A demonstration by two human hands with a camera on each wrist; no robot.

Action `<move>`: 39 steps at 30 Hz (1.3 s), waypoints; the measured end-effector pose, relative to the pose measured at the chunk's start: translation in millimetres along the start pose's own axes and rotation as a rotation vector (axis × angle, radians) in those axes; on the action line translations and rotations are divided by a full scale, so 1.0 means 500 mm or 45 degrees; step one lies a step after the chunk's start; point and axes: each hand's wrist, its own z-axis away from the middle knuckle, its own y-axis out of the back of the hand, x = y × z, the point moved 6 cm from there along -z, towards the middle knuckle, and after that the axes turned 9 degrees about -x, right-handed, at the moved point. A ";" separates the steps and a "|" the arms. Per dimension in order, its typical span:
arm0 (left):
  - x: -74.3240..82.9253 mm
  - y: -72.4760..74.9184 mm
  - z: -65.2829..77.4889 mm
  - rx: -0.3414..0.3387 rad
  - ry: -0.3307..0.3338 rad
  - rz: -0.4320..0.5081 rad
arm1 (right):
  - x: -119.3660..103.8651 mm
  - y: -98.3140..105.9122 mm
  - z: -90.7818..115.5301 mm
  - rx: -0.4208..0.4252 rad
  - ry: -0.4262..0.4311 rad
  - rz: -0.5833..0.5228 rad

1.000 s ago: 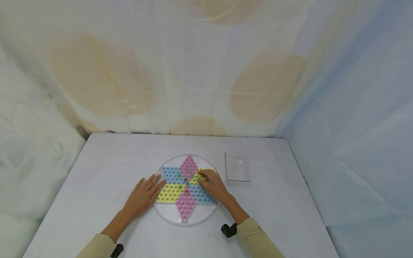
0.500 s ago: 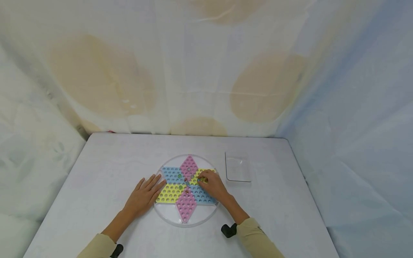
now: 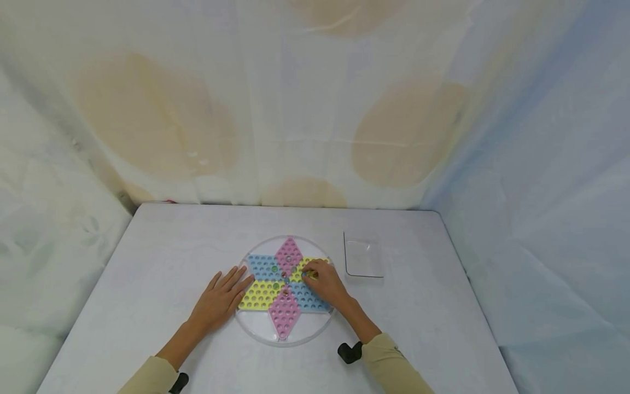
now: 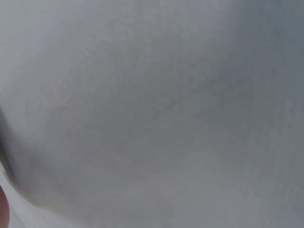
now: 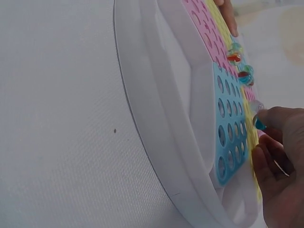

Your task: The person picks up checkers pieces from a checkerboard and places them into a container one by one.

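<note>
A round Chinese checkers board point(image 3: 258, 331) with a pink, yellow and blue star lies on the table. My left hand point(image 3: 219, 301) is spread flat, its fingertips resting on the board's left edge. Over the right yellow section, my right hand point(image 3: 325, 282) pinches a teal marble point(image 5: 259, 122) between thumb and fingertip. Several other marbles sit in holes around the star's middle, among them a green one point(image 3: 274, 268) and a red-and-clear one point(image 5: 234, 58). In the left wrist view only blurred white surface and a sliver of skin point(image 4: 4, 209) show.
A clear square tray point(image 3: 363, 257) stands on the white table point(image 3: 418, 306), to the right of the board. Fabric curtains point(image 3: 295, 109) hang behind the table and along both sides.
My right thumb and fingers have drawn a little closer together around the teal marble. The left hand and the board stay in place.
</note>
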 end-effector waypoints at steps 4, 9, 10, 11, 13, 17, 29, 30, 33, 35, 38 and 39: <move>0.002 0.003 0.000 0.013 -0.017 -0.015 | 0.000 0.004 0.002 -0.002 -0.003 -0.011; 0.002 0.005 0.000 0.022 -0.022 -0.029 | 0.000 0.012 0.009 0.009 -0.037 -0.056; 0.001 0.004 0.000 0.019 -0.019 -0.033 | -0.001 0.015 0.010 0.016 -0.043 -0.056; 0.000 0.004 0.000 0.015 -0.014 -0.038 | -0.002 0.017 0.011 0.023 -0.046 -0.059; -0.002 0.003 0.001 0.004 -0.002 -0.048 | -0.008 0.024 0.014 0.045 -0.033 -0.067; -0.006 0.002 0.001 -0.015 0.016 -0.056 | -0.022 0.044 0.016 0.104 0.041 -0.118; -0.005 0.001 0.002 -0.002 -0.001 -0.058 | -0.024 0.102 0.020 0.176 0.072 -0.154; -0.005 0.000 0.002 0.000 -0.005 -0.058 | -0.021 0.108 0.021 0.184 0.057 -0.156; -0.005 0.000 0.002 0.008 -0.008 -0.052 | -0.011 0.126 0.024 0.205 0.016 -0.172; -0.006 0.000 0.002 0.010 -0.009 -0.046 | 0.000 0.135 0.025 0.219 -0.010 -0.170; -0.007 0.000 0.003 0.010 -0.007 -0.036 | 0.017 0.147 0.027 0.240 -0.041 -0.167; -0.007 0.000 0.003 0.009 -0.005 -0.034 | 0.023 0.151 0.027 0.245 -0.046 -0.164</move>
